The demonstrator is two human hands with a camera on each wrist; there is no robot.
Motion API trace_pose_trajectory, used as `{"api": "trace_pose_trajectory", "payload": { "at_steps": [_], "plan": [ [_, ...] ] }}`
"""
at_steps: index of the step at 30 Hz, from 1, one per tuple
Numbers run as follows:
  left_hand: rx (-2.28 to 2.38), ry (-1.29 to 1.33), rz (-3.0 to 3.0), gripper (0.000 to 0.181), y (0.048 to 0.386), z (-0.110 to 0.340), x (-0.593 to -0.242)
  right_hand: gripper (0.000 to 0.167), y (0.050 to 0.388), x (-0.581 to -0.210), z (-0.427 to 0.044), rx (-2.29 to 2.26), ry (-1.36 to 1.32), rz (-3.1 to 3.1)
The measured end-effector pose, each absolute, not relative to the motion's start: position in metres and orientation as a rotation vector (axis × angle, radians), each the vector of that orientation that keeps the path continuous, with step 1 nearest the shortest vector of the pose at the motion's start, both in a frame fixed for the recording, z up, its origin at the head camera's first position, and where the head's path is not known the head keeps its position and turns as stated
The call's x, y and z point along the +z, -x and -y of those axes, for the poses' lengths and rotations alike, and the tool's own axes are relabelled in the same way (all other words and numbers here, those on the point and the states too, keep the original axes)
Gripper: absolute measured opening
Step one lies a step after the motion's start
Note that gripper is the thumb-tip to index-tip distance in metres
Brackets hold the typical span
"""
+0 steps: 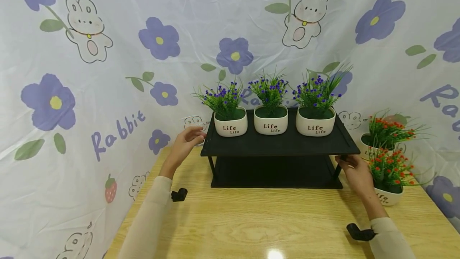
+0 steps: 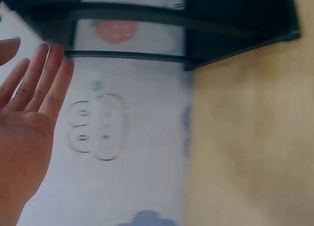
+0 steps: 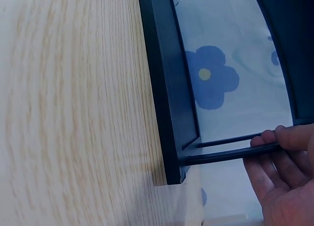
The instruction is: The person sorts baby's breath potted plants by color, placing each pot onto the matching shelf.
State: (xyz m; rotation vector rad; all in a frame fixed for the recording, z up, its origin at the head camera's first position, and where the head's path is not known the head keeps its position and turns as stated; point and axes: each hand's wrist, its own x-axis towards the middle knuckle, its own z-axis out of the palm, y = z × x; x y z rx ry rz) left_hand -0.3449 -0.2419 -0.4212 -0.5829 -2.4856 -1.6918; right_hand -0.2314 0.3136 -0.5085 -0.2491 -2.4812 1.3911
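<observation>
A black two-tier shelf (image 1: 280, 144) stands on the table, three white pots of purple flowers (image 1: 230, 125) (image 1: 271, 122) (image 1: 316, 124) in a row on its top board. At its left end is my left hand (image 1: 182, 147); the left wrist view has this hand (image 2: 29, 118) with straight fingers, tips beside the shelf's edge, contact unclear. My right hand (image 1: 360, 176) is at the front right corner. Seen from the right wrist, the hand (image 3: 289, 187) curls its fingers round a thin black post (image 3: 221, 156), thumb near the top board.
Two white pots with orange-red flowers (image 1: 389, 195) (image 1: 367, 141) stand to the right of the shelf, the nearer one close to my right hand. Behind the wooden table (image 1: 251, 219) hangs a white cloth (image 1: 118, 91) with rabbits and purple flowers.
</observation>
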Motion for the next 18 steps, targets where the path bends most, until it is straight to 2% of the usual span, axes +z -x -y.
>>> {"api": "trace_pose_trajectory", "payload": {
  "at_steps": [5, 12, 18],
  "plan": [
    [-1.728, 0.488, 2.435, 0.039, 0.333, 0.231, -0.461, 0.046, 0.232, -0.509, -0.315, 1.393, 0.244, 2.471],
    [-1.926, 0.37, 2.426, 0.048, 0.311, 0.214, -0.503, 0.048, 0.231, -0.512, -0.316, 1.402, 0.247, 2.489],
    [-1.96, 0.434, 2.403, 0.034, 0.306, 0.206, -0.521, 0.048, 0.231, -0.511, -0.317, 1.396, 0.235, 2.487]
  ]
}}
